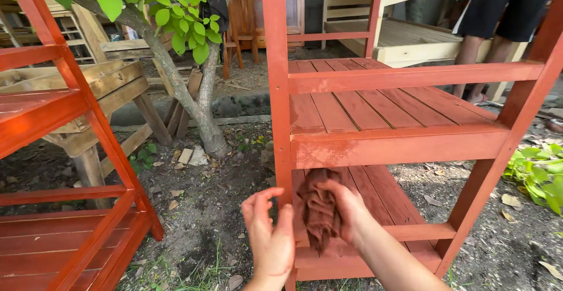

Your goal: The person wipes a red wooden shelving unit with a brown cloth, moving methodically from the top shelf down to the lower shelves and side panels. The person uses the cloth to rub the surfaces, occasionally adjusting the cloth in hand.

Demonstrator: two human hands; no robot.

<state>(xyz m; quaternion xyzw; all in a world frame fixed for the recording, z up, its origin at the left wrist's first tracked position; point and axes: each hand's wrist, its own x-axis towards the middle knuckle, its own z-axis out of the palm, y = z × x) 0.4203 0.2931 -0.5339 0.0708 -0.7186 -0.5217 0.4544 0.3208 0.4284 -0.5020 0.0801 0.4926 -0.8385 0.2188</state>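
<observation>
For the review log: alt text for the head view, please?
The right hand holds a stained brown rag beside a red-painted wooden shelf unit, with the left hand open and empty nearby, outdoors on bare soil.

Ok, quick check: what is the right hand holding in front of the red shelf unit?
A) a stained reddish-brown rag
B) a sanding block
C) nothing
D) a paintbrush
A: the right hand grips a crumpled reddish-brown rag against the red shelf unit; the left hand is open and empty.
</observation>
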